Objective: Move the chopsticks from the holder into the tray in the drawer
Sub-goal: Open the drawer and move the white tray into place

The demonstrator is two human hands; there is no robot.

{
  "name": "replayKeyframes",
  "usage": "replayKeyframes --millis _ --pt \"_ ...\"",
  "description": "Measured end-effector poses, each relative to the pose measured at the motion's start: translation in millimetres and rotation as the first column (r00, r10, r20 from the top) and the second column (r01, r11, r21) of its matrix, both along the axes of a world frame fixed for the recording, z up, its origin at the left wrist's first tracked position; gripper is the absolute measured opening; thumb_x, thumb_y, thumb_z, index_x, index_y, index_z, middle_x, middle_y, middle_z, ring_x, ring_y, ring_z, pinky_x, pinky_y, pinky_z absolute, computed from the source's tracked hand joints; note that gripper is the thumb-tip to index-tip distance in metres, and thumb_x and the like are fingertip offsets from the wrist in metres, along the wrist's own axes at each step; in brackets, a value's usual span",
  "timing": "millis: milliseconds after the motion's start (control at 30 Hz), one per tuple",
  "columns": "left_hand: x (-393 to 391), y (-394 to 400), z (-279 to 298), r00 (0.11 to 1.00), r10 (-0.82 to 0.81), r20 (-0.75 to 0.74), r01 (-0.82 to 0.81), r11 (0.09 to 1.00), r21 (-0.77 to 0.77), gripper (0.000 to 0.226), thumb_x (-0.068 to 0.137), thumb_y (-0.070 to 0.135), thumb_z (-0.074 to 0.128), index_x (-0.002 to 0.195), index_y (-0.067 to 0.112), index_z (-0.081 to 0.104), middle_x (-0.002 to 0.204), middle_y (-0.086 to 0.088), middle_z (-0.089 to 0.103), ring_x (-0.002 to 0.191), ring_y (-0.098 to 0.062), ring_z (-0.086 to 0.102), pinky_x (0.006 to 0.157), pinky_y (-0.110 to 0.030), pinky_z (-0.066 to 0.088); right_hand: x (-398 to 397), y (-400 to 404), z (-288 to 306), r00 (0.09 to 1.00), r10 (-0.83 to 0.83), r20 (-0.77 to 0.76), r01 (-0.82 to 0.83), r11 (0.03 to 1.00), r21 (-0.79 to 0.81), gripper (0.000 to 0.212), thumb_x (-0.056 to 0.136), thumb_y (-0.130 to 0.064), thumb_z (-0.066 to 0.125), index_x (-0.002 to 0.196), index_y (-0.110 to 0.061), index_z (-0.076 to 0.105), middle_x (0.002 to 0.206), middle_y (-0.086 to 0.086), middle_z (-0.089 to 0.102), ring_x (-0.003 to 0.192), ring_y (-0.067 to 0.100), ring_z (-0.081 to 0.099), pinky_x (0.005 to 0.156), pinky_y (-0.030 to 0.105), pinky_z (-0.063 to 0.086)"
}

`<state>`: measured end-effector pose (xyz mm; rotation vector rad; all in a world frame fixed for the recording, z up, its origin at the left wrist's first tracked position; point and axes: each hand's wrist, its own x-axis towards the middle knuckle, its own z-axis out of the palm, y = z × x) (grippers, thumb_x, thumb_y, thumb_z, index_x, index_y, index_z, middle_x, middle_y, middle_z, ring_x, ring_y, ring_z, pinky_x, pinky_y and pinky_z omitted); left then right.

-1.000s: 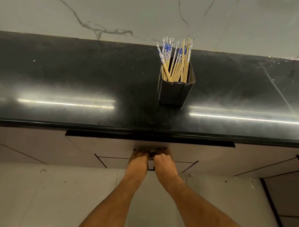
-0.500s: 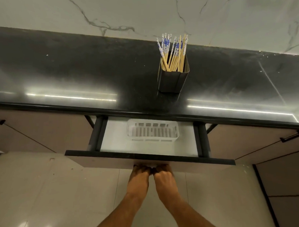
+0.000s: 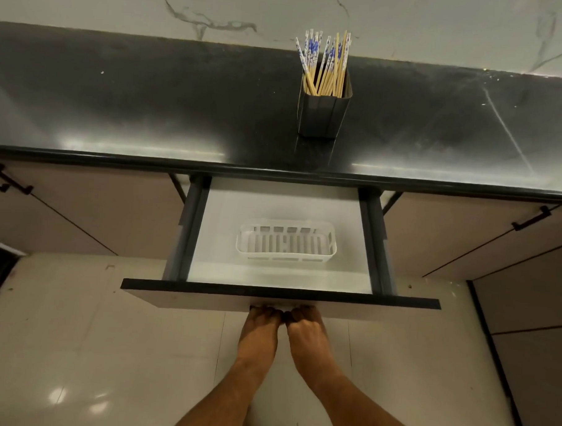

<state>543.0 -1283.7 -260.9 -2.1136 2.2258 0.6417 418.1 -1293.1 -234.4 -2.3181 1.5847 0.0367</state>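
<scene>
Several wooden chopsticks with blue-and-white tops stand upright in a dark square holder on the black countertop. Below it a drawer stands pulled far out. A white slotted plastic tray with nothing in it lies inside on the pale drawer floor. My left hand and my right hand are side by side under the drawer front, fingers curled on its handle, which is mostly hidden.
A marble wall rises behind the counter. Closed cabinet doors with black handles flank the drawer. Dark drawer rails run along both sides. Pale floor tiles lie below.
The drawer went from closed to far open as both hands pulled it toward me. The tray came into view and is fully exposed now.
</scene>
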Motion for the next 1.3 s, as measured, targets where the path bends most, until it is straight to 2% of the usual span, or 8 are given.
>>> replayKeyframes --millis 200,333,467,600,667,900,1067,1300 --pt "-3.4 25.7 4.2 0.997 0.062 -0.048 -0.064 0.997 -0.050 0.043 0.095 0.019 0.058 0.135 0.033 0.052 0.142 0.006 0.054 0.135 -0.014 0.045 0.120 -0.028 0.027 -2.5 21.1 -1.7 1.000 0.014 0.013 -0.014 0.998 -0.054 0.034 0.051 -0.023 0.098 0.080 -0.022 0.081 0.076 -0.006 0.076 0.082 0.012 0.074 0.092 0.028 0.057" --pt "-3.1 30.5 2.8 0.995 0.064 -0.080 -0.069 0.995 -0.068 0.038 0.097 0.022 0.057 0.134 0.032 0.053 0.141 0.005 0.055 0.133 -0.015 0.048 0.118 -0.026 0.029 -0.8 28.9 -7.9 0.998 0.033 -0.056 -0.036 0.997 -0.063 0.028 0.089 -0.016 0.072 0.116 -0.016 0.074 0.112 0.003 0.075 0.116 0.021 0.065 0.117 0.034 0.036" --pt "-3.0 37.2 10.4 0.991 0.028 -0.129 -0.042 0.993 -0.108 0.035 0.097 0.018 0.057 0.131 0.025 0.058 0.133 0.001 0.062 0.123 -0.017 0.057 0.113 -0.027 0.037 -1.5 34.4 1.8 1.000 0.005 -0.029 -0.010 0.989 -0.150 0.032 0.060 -0.012 0.092 0.089 -0.020 0.081 0.084 0.000 0.078 0.085 0.018 0.074 0.096 0.032 0.055" --pt "1.0 50.9 37.6 0.982 -0.102 -0.158 0.049 0.949 -0.312 0.029 0.073 0.014 0.086 0.101 0.015 0.077 0.095 -0.003 0.077 0.084 -0.018 0.073 0.087 -0.029 0.058 -8.3 49.3 12.2 0.991 0.036 0.132 -0.002 0.967 -0.254 0.031 0.070 -0.013 0.089 0.097 -0.014 0.076 0.090 0.004 0.075 0.078 0.019 0.071 0.080 0.031 0.062" --pt "2.5 53.9 56.4 0.975 -0.179 -0.130 0.106 0.894 -0.436 0.022 0.070 0.011 0.086 0.090 0.014 0.077 0.084 -0.003 0.076 0.074 -0.017 0.070 0.078 -0.028 0.059 -11.4 53.7 25.2 0.976 0.080 0.202 -0.008 0.942 -0.336 0.023 0.077 -0.010 0.084 0.097 -0.012 0.074 0.088 0.005 0.071 0.076 0.019 0.066 0.073 0.031 0.060" --pt "10.4 36.2 118.2 0.946 -0.243 -0.215 0.056 0.776 -0.628 0.008 0.086 0.010 0.073 0.093 0.008 0.075 0.087 -0.006 0.075 0.080 -0.020 0.069 0.082 -0.033 0.058 -18.2 38.2 79.3 0.953 0.134 0.271 0.030 0.851 -0.524 0.018 0.086 -0.008 0.077 0.104 -0.005 0.073 0.095 0.009 0.073 0.085 0.021 0.069 0.082 0.031 0.059" --pt "21.6 3.6 141.8 0.948 -0.061 -0.311 -0.149 0.779 -0.608 0.014 0.095 0.005 0.060 0.100 0.003 0.073 0.093 -0.012 0.075 0.086 -0.025 0.071 0.088 -0.036 0.057 -14.4 0.0 112.4 0.949 0.050 0.312 0.149 0.799 -0.582 0.011 0.088 0.004 0.068 0.099 0.002 0.072 0.088 0.014 0.072 0.078 0.026 0.068 0.075 0.035 0.060" --pt "43.7 -47.0 121.7 0.833 0.337 -0.438 -0.497 0.804 -0.328 0.029 0.101 0.010 0.054 0.127 0.001 0.063 0.121 -0.014 0.069 0.112 -0.028 0.064 0.099 -0.035 0.050 -22.2 -61.3 109.5 0.889 -0.206 0.409 0.383 0.824 -0.419 0.015 0.093 0.008 0.059 0.104 0.004 0.069 0.088 0.015 0.071 0.078 0.028 0.067 0.073 0.037 0.061"
